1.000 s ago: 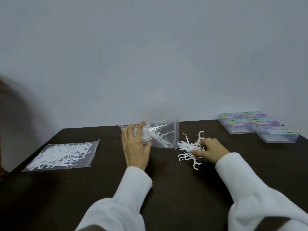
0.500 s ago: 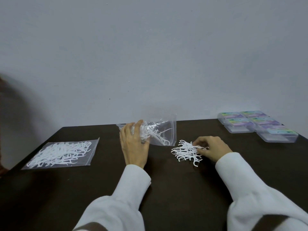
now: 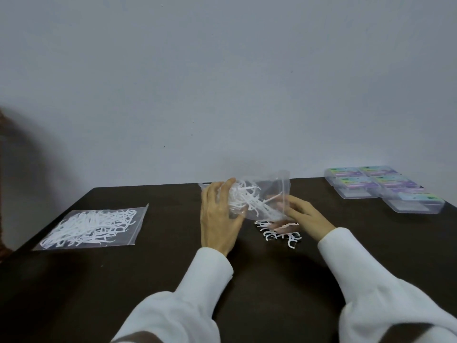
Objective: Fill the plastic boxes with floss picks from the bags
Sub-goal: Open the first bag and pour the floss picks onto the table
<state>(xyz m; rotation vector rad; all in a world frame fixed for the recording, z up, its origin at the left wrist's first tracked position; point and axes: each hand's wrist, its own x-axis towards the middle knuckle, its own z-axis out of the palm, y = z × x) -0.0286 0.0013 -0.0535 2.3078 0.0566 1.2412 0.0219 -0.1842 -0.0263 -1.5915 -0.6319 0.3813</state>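
Observation:
My left hand [image 3: 217, 219] grips the closed end of a clear zip bag [image 3: 274, 185] and holds it tilted above the dark table [image 3: 160, 273]. White floss picks [image 3: 243, 196] are bunched inside it near my fingers. My right hand [image 3: 306, 215] has its fingers pushed into the bag's open mouth, blurred behind the plastic, so I cannot tell whether they hold anything. A small pile of loose floss picks [image 3: 277, 235] lies on the table right under the bag's mouth. Several lidded plastic boxes [image 3: 385, 188] sit together at the far right.
A second zip bag [image 3: 99, 225] full of floss picks lies flat at the left, close to the table's left edge. A plain wall stands right behind the table's far edge. My white sleeves cover the near middle of the table.
My right hand left the pile of picks on the table and went into the bag's mouth. My left hand lifted and tilted the bag toward the right.

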